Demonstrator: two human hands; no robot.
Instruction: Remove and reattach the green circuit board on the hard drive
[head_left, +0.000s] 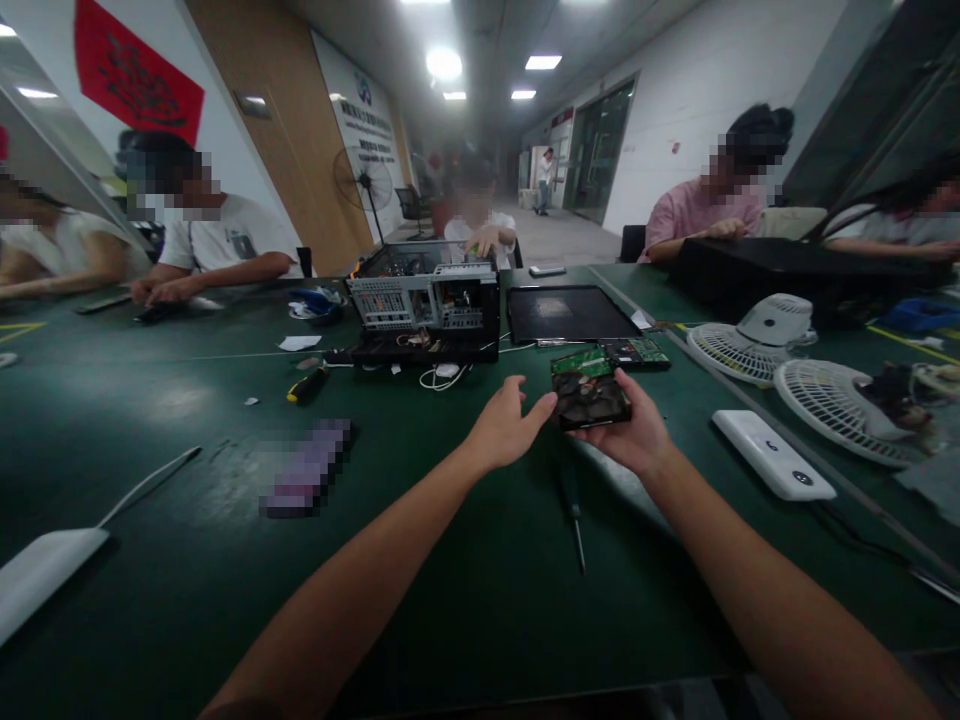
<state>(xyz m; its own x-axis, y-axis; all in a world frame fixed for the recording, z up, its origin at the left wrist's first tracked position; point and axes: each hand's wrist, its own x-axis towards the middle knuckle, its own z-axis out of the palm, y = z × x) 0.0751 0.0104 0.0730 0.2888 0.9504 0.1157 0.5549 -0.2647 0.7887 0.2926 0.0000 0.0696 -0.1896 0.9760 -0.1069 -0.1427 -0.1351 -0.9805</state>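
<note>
- Green matting, dark and lightly scuffed, covered the long table (150, 400), which ran down a bright corridor with white walls, ceiling lights (444, 63) and a red banner (135, 75) high on the left wall.
- Other people sat along both sides and at the far end, with their hands on their own work, well apart from the person's hands.
- Beyond the fingertips stood an opened computer case (427, 300), with its black side panel (570, 313) lying flat to the right of it.
- Two white desk fans (750, 340) and a white power bank (772, 455) lay to the right of the right hand.
- Both bare forearms reached forward over the mat and came together near the middle of the table.
- The right hand (634, 440) cupped a hard drive (590, 398) from below and from the right, with the thumb along its near edge. Its fingers were closed on the drive and mostly hidden behind it.
- The drive was raised just above the mat, dark shiny face up, with a green board at its far end.
- The left hand (506, 425) was spread open and held nothing. Its thumb tip lay just beside the drive's left edge, but whether it touched could not be told.
- A screwdriver (574, 510) lay on the mat near the wrists, between the two forearms.
- A loose circuit board (637, 352) lay just beyond the right fingers.
</note>
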